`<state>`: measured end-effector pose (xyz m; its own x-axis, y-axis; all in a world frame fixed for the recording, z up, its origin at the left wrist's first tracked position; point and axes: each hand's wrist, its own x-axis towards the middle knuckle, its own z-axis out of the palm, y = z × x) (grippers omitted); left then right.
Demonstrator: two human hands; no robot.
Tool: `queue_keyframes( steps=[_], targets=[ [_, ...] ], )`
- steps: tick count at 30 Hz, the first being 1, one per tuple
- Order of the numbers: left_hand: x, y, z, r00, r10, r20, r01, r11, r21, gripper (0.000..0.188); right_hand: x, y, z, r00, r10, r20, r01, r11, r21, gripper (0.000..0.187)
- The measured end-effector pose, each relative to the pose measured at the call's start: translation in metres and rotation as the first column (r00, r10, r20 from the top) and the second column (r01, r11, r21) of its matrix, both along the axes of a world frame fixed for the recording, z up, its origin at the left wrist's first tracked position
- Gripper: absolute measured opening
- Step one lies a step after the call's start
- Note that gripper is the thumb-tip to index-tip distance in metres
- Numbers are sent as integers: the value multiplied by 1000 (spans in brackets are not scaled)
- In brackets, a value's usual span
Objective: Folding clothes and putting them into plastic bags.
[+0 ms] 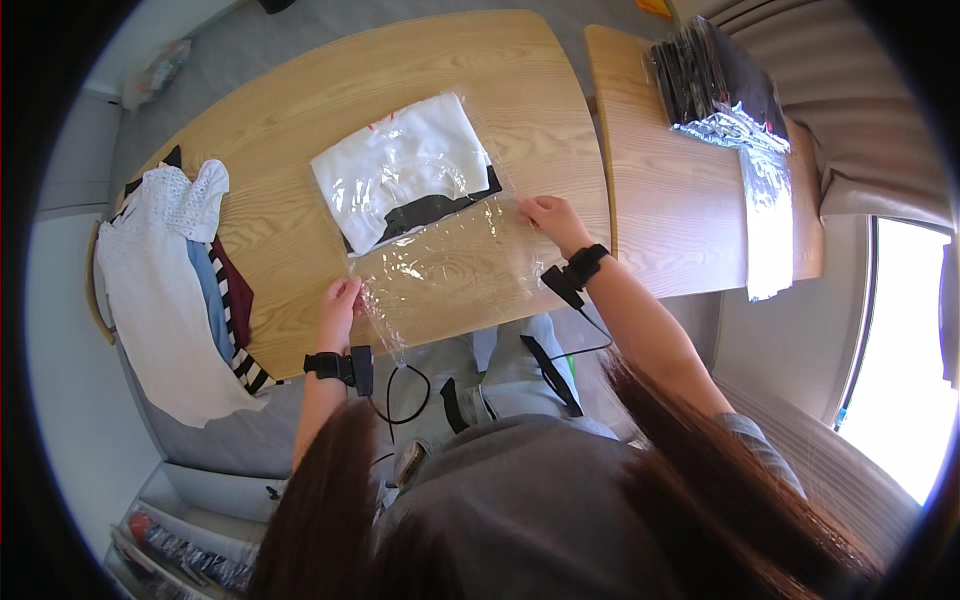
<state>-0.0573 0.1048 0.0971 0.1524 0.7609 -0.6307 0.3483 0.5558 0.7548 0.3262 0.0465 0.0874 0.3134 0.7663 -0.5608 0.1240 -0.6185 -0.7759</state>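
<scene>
A folded white garment (395, 165) with a dark piece (435, 209) along its near edge lies inside a clear plastic bag (425, 265) on the wooden table (300, 80). The bag's near part is flat, holds no cloth and reaches past the table's front edge. My left hand (341, 303) pinches the bag's left side near its open-looking end. On the opposite side, my right hand (555, 222) grips the plastic edge between thumb and fingers. Both wrists carry black straps with small devices and cables.
Loose clothes, with a white lace top (155, 290) uppermost, hang over the table's left end. A second table (670, 190) at the right bears a stack of dark bagged garments (715, 75) and shiny clear bags (768, 220). An open drawer (205, 520) stands at the lower left.
</scene>
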Motion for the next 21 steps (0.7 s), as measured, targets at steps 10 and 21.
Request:
queue_keyframes(
  steps=[10, 21],
  targets=[
    [-8, -6, 1, 998, 25, 51, -21, 996, -83, 27, -42, 12, 31, 676, 151, 722, -259, 965, 41, 36],
    [-32, -9, -11, 998, -14, -53, 18, 997, 80, 19, -9, -7, 14, 568, 305, 764, -596, 793, 126, 57]
  ],
)
